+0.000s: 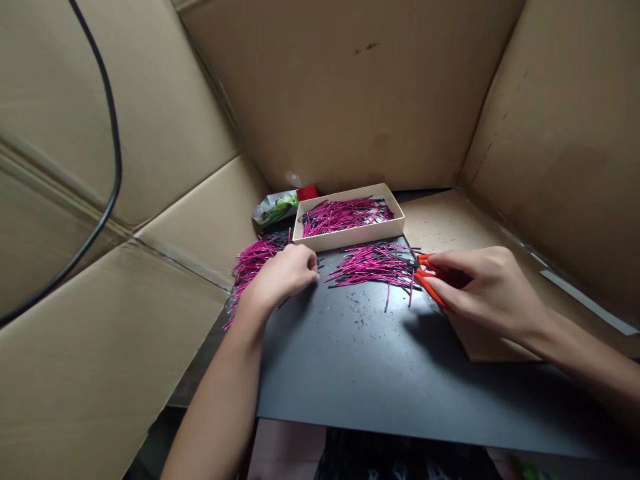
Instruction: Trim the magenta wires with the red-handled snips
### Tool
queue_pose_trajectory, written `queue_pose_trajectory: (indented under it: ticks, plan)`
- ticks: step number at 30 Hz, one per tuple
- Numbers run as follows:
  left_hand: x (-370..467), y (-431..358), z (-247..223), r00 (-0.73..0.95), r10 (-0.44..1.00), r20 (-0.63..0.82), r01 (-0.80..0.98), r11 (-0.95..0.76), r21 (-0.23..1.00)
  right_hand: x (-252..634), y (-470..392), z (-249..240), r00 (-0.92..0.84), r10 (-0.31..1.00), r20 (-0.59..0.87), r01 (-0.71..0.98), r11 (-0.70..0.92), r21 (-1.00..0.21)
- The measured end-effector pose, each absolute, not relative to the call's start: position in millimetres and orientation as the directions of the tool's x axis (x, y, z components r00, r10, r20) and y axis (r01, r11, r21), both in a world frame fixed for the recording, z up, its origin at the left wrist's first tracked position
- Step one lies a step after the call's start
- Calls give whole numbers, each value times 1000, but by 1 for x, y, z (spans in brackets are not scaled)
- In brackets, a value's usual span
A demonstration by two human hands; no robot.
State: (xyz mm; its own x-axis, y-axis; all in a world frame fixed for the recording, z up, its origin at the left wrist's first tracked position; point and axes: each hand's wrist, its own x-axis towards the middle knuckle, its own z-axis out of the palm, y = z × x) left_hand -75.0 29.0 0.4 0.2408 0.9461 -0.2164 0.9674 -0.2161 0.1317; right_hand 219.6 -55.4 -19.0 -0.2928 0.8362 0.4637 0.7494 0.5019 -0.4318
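My right hand (487, 290) is closed around a pair of orange-handled pliers (436, 288). Their dark jaws reach left over a middle pile of short magenta wires with black ends (373, 267). On the other side, my left hand (291, 270) is closed, its fingertips pressed together above the table at the edge of a left pile of similar wires (250, 263). Whatever is between those fingertips is too small to make out. Behind both piles, a shallow cream box (350, 238) holds many more of these wires.
A green-and-white packet (275, 208) with a red end lies left of the box. Dark crumbs dot the grey table (325, 373). A flat cardboard sheet (445, 217) lies at right. Tall cardboard walls (380, 100) surround the work area, and a black cable (116, 153) hangs at left.
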Motion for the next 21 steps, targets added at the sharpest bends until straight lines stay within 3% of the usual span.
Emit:
queue_pose_trajectory:
  ticks: [8,14,21]
  plan:
    - [-68,26,-5,141,972,-190,990,-141,14,220,-55,-18,-287,847,447,766,483,-425]
    - [-53,23,-10,342,940,16,922,-339,189,220,-56,-17,-290,846,447,778,481,-405]
    - [-34,20,-20,480,854,200,823,-517,235,219,-56,-16,-299,846,442,769,488,-413]
